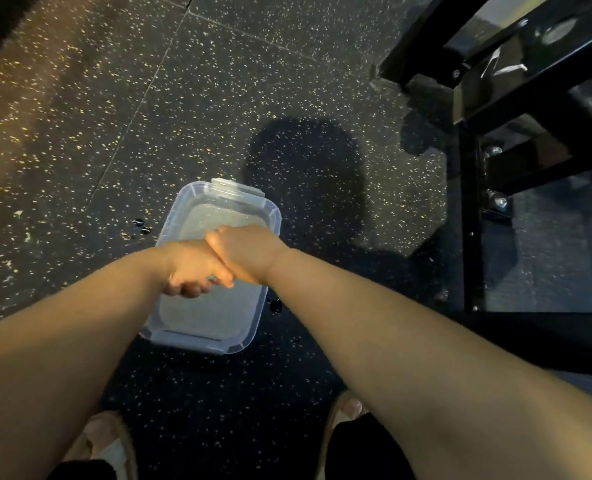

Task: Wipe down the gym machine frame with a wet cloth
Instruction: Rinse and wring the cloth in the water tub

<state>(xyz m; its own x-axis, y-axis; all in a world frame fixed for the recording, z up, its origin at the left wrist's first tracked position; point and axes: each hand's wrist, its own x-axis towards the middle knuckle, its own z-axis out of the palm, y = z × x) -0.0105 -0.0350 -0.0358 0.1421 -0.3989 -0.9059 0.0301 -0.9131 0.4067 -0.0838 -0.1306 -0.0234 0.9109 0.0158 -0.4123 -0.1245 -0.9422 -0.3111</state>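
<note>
Both hands meet above the clear plastic container (pixel 201 339), which sits on the speckled rubber floor (pixel 80 133) and seems to hold shallow water. The left grip (pixel 189 268) has its fingers curled under, tight round something of which only a grey sliver shows beside the knuckles, most likely the cloth (pixel 214 279). The right grip (pixel 244 249) lies across and over the left, turned so that its fingers are hidden, so I cannot tell how far it is closed or whether it shares the hold. The pose reads as wringing out before the wipe. To do it well, hold the bundle centred over the container and low enough that the run-off falls inside its rim. Dark droplets (pixel 140 224) lie on the floor by its left edge, with more by its right, and wet rubber under sandalled feet (pixel 351 407) is likely slippery. Twist the two hands in opposite directions and squeeze until the cloth is damp and not streaming, since a dripping cloth would leave runs on the black machine frame (pixel 488 109) and carry water to the bolts (pixel 500 202) at its joints. The frame stands to the right, well apart from the hands, so the wiping itself is not yet begun; fold the cloth flat before reaching over
</note>
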